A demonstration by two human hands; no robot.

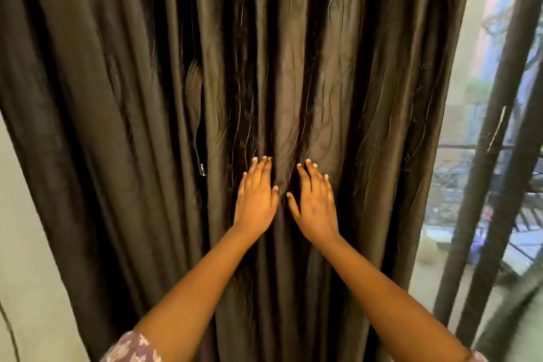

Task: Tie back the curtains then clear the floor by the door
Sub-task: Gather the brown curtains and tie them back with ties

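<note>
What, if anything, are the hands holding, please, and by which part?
Nothing is held: the left hand and right hand lie flat, open, on the curtain.

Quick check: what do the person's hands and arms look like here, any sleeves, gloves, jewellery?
Both forearms are bare. The left hand and right hand wear no gloves, and no rings or watch show. Short sleeves with a mauve and white floral print show at the bottom edge: left sleeve, right sleeve. Fingernails look pale.
</note>
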